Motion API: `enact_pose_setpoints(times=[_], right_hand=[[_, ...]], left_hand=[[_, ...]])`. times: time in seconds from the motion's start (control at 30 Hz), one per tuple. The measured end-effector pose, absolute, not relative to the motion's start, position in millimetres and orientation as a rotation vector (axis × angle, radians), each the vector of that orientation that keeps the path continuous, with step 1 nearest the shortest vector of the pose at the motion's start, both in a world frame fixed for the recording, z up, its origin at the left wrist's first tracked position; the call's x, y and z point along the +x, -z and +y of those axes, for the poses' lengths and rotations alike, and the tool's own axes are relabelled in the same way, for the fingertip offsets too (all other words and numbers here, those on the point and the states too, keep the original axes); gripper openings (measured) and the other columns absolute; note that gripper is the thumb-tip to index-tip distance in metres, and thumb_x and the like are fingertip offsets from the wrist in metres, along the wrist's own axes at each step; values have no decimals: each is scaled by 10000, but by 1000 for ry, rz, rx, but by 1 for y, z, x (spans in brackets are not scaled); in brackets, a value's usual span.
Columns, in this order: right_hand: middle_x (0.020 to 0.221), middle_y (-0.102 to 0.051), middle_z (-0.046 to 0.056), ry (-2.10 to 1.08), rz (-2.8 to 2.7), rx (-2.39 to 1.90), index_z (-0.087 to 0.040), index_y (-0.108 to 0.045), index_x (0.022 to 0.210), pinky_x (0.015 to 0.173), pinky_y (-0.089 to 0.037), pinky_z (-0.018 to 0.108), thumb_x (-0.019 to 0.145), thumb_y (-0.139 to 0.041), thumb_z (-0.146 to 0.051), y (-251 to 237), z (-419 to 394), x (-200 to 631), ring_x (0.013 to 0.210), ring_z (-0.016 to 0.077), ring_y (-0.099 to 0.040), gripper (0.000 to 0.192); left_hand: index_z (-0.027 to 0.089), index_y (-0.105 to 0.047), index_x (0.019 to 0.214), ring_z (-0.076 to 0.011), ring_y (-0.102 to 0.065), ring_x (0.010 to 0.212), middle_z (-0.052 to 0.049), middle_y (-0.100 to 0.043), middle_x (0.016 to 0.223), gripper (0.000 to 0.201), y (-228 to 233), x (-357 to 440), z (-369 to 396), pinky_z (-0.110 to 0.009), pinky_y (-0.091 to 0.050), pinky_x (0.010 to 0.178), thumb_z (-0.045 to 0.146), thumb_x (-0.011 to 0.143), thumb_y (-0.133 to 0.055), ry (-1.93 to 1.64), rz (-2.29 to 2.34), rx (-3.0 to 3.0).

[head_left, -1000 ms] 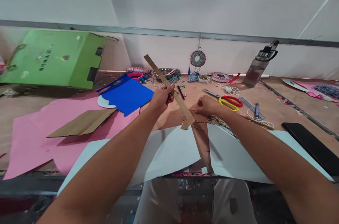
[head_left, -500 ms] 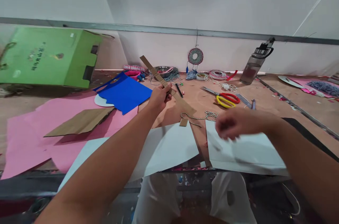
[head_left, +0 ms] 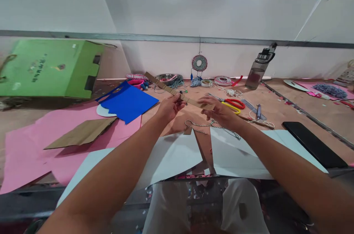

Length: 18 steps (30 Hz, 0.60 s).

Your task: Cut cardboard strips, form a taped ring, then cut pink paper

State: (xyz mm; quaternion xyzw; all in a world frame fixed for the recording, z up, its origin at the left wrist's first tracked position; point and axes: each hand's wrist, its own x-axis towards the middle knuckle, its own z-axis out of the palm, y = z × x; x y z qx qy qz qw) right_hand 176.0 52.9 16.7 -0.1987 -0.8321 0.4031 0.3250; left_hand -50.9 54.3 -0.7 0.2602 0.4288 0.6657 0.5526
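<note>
A long, narrow cardboard strip (head_left: 160,83) slants over the middle of the table, its far end up to the left. My left hand (head_left: 170,108) pinches it near the middle. At its near right end, my right hand (head_left: 218,111) has its fingers closed around the strip, partly covering that end. Below the hands, a thin twisted cord (head_left: 195,125) lies loosely by a small cardboard piece (head_left: 188,130). White sheets lie at the table's front, one on the left (head_left: 177,156) and one on the right (head_left: 235,158). Red-handled scissors (head_left: 236,103) and a yellow-handled pair (head_left: 231,107) lie just beyond my right hand.
Blue sheet (head_left: 132,103), pink paper (head_left: 24,156) and folded cardboard (head_left: 83,133) lie left, before a green box (head_left: 49,68). A metal bowl (head_left: 166,77) and a bottle (head_left: 257,71) stand at the back. A round woven ornament (head_left: 199,63) hangs there. A black phone-like slab (head_left: 315,143) lies right.
My right hand has moved left and forward from above the right white sheet to the strip's right end and closed on it. My left hand keeps its hold. The view has tilted up slightly.
</note>
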Motion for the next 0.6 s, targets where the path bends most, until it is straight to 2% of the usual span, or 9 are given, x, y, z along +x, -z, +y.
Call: enact_pose_setpoints(times=[0.1,0.17,0.2,0.3,0.37,0.43,0.5,0.6], right_hand=[[1022,-589,49,-996,-2254,-422,-204,-567,917,698,-502,277,937,-460,-310,-22,61,158,848,139,-565,152],[848,-573,21,-786,-2388,-521,-191,-542,834,709,-460,276,938,-449,-262,-25,68,153,795,139,-536,157],[821,-567,18,-658,-2455,-604,-186,-540,821,715,-439,278,935,-453,-242,-24,71,152,780,140,-522,154],[931,-595,59,-384,-2606,-884,-168,-582,919,726,-405,278,925,-472,-199,-17,82,152,824,158,-522,114],[1048,-599,97,-270,-2680,-1014,-166,-600,1052,724,-406,280,921,-479,-184,-6,89,153,883,180,-538,180],[1104,-605,123,-153,-2776,-1014,-167,-616,1108,747,-420,295,899,-513,-167,5,97,156,948,210,-546,233],[1107,-627,136,-49,-2857,-917,-161,-657,1069,812,-429,322,861,-561,-139,14,104,158,1022,241,-540,230],[1127,-660,116,-104,-2812,-809,-174,-702,1026,918,-415,336,869,-549,-120,22,111,162,1098,236,-537,226]], left_hand=[[147,-612,830,-56,-558,489,-22,-660,718,27,3,-61,57,-133,-384,393,122,820,-616,-1566,970,702],[171,-619,873,-25,-511,474,-25,-704,872,136,4,-72,60,-124,-311,373,100,761,-646,-1622,926,780],[182,-623,891,-20,-497,479,-26,-711,932,176,4,-77,62,-127,-309,384,98,739,-654,-1661,904,826],[193,-651,945,-65,-559,595,-49,-708,1007,233,7,-85,62,-191,-457,539,144,717,-669,-1705,879,1049],[185,-672,981,-124,-611,724,-69,-699,1016,267,13,-82,57,-274,-514,702,169,714,-669,-1603,937,1284],[190,-675,1037,-165,-623,822,-77,-687,1019,311,21,-74,52,-321,-508,797,174,729,-644,-1419,1036,1533],[217,-643,1143,-182,-619,900,-77,-667,1062,377,29,-66,47,-338,-495,848,174,773,-585,-1230,1131,1765],[235,-604,1219,-201,-579,1087,-83,-610,1227,438,32,-63,47,-363,-456,962,132,803,-514,-1009,1173,2013]])
